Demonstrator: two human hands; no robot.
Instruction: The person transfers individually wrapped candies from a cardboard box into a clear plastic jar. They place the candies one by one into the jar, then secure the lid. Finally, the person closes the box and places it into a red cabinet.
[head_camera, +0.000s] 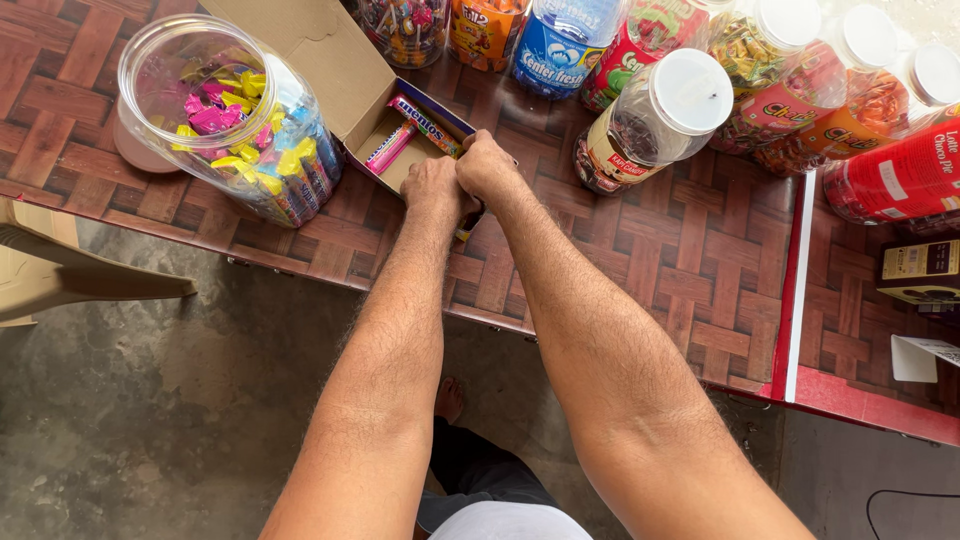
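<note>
My left hand (433, 188) and my right hand (484, 165) are side by side, both closed on the near edge of a small open cardboard box (345, 75) on the brown woven-pattern counter (640, 260). Inside the box lie a few candy rolls (425, 125), one pink and one blue. The box's lid flap stands open to the far left. What my fingers pinch at the box edge is hidden.
A clear open jar of pink, yellow and blue wrapped sweets (235, 115) lies tilted left of the box. Several lidded candy jars (655, 120) stand at the back and right. A red-and-white strip (795, 290) divides the counter. A beige chair (60, 270) stands at left.
</note>
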